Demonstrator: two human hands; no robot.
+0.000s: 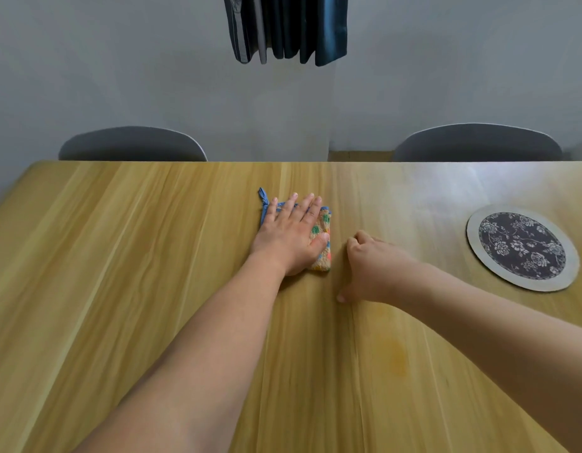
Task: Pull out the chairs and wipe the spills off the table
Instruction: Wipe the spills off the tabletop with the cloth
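Under the left hand (291, 235), fingers straight and spread, lies the cloth (322, 243), pressed flat to the table (119, 256) near its middle. That hand pinches nothing; palm and fingers bear down, and only the cloth's right edge and a blue loop at its far left corner show past the hand. The cloth's long axis runs from 6 to 12 o'clock, in line with the forearm.

Just beside it at 3 o'clock, the right hand (374, 266) rests on the wood with fingers curled under and thumb tip touching the surface; it holds nothing.

From the cloth, a faint yellowish stain (397, 358) lies at about 5 o'clock, toward the near edge and beyond the right hand. The right hand is nearer it, but the left has the cloth, so my guess is that the coming stroke is a pull back and rightward.

Further out, a round floral mat (523, 246) sits at 3 o'clock, well apart. Two chairs (132, 145) stand at 11 and 1 o'clock, backs close behind the far edge, seemingly not pulled out.
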